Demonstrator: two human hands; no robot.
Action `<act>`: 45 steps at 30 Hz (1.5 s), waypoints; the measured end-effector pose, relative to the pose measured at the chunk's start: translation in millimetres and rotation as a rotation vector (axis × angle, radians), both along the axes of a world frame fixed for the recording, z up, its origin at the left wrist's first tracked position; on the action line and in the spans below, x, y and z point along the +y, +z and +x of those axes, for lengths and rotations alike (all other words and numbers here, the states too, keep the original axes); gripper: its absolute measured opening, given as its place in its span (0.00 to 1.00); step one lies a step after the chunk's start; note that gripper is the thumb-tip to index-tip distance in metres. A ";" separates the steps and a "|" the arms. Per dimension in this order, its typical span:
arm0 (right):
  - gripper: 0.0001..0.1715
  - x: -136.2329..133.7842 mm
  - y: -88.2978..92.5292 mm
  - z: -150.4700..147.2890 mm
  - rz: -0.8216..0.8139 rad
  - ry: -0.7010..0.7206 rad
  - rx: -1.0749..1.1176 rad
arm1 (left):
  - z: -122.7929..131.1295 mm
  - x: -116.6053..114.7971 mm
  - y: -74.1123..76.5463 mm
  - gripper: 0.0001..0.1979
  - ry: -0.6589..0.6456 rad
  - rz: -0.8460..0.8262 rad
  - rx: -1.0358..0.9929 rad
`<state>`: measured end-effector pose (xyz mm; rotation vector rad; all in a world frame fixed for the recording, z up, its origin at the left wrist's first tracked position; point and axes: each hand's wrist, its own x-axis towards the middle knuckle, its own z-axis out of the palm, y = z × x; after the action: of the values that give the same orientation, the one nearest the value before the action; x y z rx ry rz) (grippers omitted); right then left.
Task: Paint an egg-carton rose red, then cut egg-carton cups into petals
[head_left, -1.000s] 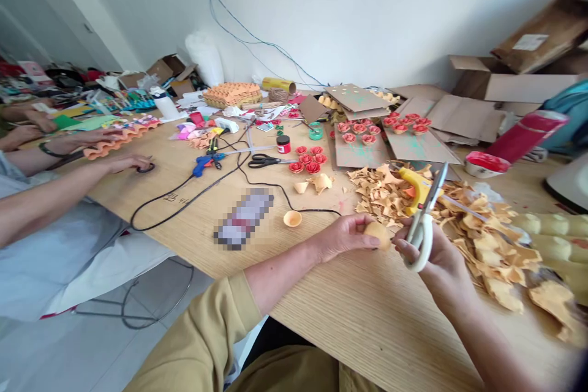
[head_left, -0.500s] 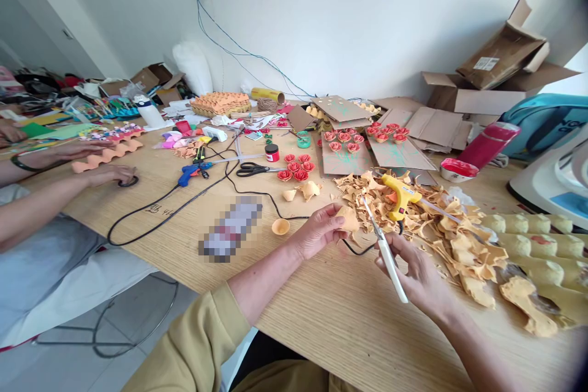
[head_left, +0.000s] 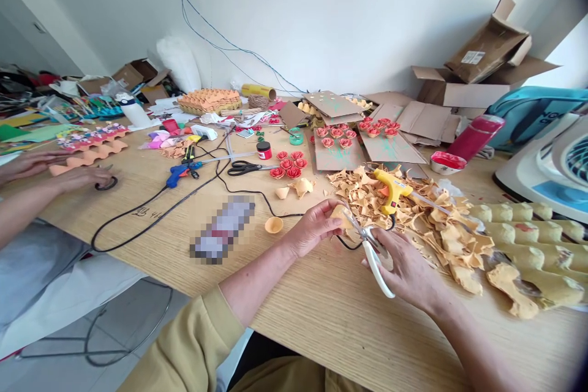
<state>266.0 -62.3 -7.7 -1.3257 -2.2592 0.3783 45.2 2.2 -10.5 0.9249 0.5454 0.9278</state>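
My left hand [head_left: 311,229] pinches a small orange egg-carton cup [head_left: 343,218] just above the wooden table [head_left: 331,318]. My right hand [head_left: 404,269] grips white-handled scissors [head_left: 373,251], whose blades meet the cup's edge. A cut orange cup [head_left: 274,225] lies on the table left of my left hand. A heap of orange carton scraps [head_left: 413,214] lies beyond my hands, with a yellow glue gun [head_left: 390,187] on top of it.
Orange egg-carton strips [head_left: 528,239] lie at the right. Red paper roses [head_left: 288,165], black scissors [head_left: 245,168], a blue glue gun [head_left: 177,175] and black cables [head_left: 151,214] lie mid-table. Another person's hands [head_left: 78,176] rest at the left. Cardboard boxes [head_left: 482,61] stand at the back.
The scissors came down from upright to the cup, and their blades now meet its edge. The view has shifted right.
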 end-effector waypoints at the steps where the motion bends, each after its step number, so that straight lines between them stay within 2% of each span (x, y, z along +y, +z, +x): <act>1: 0.09 0.0 0.4 -0.2 0.014 -0.003 -0.006 | -0.1 -0.3 0.2 0.26 0.005 0.017 0.011; 7: 0.09 0.3 -0.5 -0.2 0.060 -0.007 -0.025 | -3.1 1.4 -2.1 0.22 -0.019 0.196 0.064; 15: 0.08 -0.7 2.4 -0.2 0.120 -0.030 -0.094 | -3.4 0.6 -0.3 0.20 -0.034 0.295 0.080; 22: 0.10 -1.3 1.8 -0.4 0.140 -0.040 -0.107 | -3.1 5.9 -8.8 0.24 0.081 0.355 0.118; 33: 0.11 -0.2 -4.5 3.1 0.126 0.041 -0.059 | -2.4 3.7 -5.6 0.22 0.029 0.334 0.059; 45: 0.11 -1.7 -1.4 1.9 0.159 0.048 -0.045 | -2.4 3.8 -5.9 0.23 0.015 0.294 0.044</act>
<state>268.0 -64.1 -9.1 -1.2124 -2.3088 0.1822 42.8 6.0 -16.4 1.2095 0.4607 1.0195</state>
